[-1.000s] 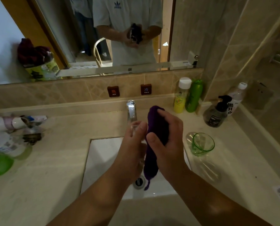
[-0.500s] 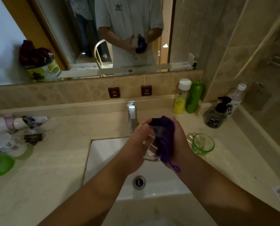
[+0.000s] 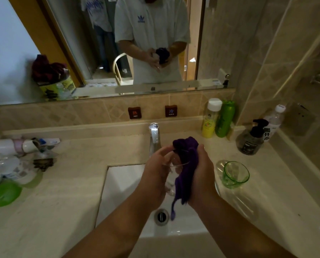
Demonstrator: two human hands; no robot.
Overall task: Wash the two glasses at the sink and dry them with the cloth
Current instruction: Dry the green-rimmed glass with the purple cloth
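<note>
Over the white sink (image 3: 122,185), my left hand (image 3: 155,174) grips a clear glass (image 3: 171,178), tilted and mostly hidden between my palms. My right hand (image 3: 202,174) is shut on a purple cloth (image 3: 186,164), which is pressed against the glass and bunched above its rim; a tail of cloth hangs down toward the drain (image 3: 161,216). A green glass (image 3: 234,175) stands upright on the counter right of the sink, apart from both hands.
A chrome tap (image 3: 154,135) rises behind my hands. Yellow and green bottles (image 3: 218,118), a dark pump bottle (image 3: 251,138) and a water bottle (image 3: 272,123) stand at the back right. Toiletries and a green lid (image 3: 4,192) clutter the left counter. The mirror (image 3: 99,43) spans the wall.
The cloth went from hanging long beside the glass to being wrapped and bunched over it. Both hands rose a little above the basin and turned the glass.
</note>
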